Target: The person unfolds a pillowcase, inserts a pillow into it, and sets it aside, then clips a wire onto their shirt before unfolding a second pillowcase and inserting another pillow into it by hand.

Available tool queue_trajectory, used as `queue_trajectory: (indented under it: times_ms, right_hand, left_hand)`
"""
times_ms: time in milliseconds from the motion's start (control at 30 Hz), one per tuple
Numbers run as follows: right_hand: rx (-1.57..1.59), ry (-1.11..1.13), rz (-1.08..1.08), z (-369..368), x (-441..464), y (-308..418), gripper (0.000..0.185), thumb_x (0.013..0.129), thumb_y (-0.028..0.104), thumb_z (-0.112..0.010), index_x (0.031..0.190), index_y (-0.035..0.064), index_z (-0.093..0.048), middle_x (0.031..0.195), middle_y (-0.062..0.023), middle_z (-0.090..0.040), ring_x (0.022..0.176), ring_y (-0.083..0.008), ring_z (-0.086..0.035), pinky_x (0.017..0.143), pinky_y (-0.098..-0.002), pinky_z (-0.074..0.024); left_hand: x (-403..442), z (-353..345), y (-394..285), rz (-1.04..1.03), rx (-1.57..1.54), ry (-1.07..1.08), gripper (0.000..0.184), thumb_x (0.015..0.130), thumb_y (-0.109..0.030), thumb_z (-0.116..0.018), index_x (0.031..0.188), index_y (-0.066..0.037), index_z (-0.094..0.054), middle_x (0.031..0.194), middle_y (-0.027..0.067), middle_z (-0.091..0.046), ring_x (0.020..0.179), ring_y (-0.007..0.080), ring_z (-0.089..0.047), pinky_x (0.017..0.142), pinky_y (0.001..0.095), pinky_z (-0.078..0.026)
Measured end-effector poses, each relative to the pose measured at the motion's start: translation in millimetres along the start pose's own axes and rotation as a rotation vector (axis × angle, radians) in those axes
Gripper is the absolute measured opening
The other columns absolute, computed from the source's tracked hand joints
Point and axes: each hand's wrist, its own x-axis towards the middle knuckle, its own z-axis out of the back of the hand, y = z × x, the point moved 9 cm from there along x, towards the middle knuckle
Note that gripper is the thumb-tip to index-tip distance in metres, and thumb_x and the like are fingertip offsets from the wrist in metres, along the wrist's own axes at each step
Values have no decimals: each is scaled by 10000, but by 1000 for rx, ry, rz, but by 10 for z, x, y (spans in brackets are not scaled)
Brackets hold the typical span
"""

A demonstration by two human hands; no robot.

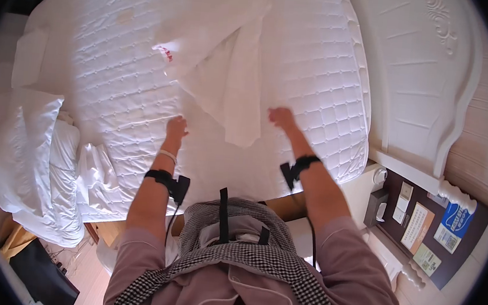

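A bed with a white quilted mattress spreads out before me. On its middle lies a white sheet, partly folded, with a small red mark near its left edge. My left hand is over the mattress, left of the sheet's near end, its fingers slightly apart with nothing visible in them. To the right of the sheet is my right hand, its fingers curled; whether they hold anything is too small to tell.
White pillows and bedding are heaped at the bed's left edge. A carved white headboard stands on the right. Below it, a dark nightstand carries cards and a tissue box. A black screen is at the lower left.
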Motion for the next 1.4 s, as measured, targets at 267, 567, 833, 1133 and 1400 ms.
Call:
queue_trajectory:
  times_ms: [267, 567, 833, 1133, 1400]
  right_hand:
    - [796, -285, -479, -251, -859, 362, 351, 816, 330, -644, 664, 18, -588, 601, -114, -593, 582, -259, -579, 588, -380, -449]
    - [1108, -799, -443, 1199, -1780, -444, 235, 914, 204, -562, 869, -17, -627, 703, -35, -584, 627, -102, -570, 576, -250, -531]
    - [1194, -721, -470, 1275, -1722, -388, 230, 916, 203, -562, 906, -26, -587, 687, -44, -568, 588, -156, -649, 482, -232, -495]
    - [1337, -870, -656, 867, -2700, -1515, 240, 905, 199, -529, 754, 12, -525, 556, -35, -481, 396, -117, -440, 360, -248, -339]
    - [799, -266, -233, -199, -1867, -1853, 174, 839, 197, -600, 807, 26, -605, 615, -95, -571, 540, -198, -589, 460, -295, -486]
  left_hand:
    - [-813, -1231, -765, 348, -924, -85, 257, 955, -164, -439, 1121, 25, -495, 1138, 178, -574, 1058, 292, -582, 902, 408, -493]
    - [-772, -1967, -1193, 299, -864, 21, 404, 929, -207, -483, 1284, -28, -414, 1145, 134, -565, 1044, 262, -575, 862, 384, -497]
    - [-824, -2594, -1645, 250, -402, 107, 295, 837, -203, -629, 1073, -68, -514, 966, 52, -583, 796, 172, -613, 683, 304, -491]
    - [-1984, -1622, -869, 432, -471, 283, 286, 885, -272, -614, 897, 2, -532, 649, 117, -592, 506, 195, -571, 438, 308, -457]
    - [-2217, 374, -751, 310, -193, -50, 269, 816, -317, -674, 794, -52, -629, 593, -8, -516, 497, 98, -484, 447, 277, -396]
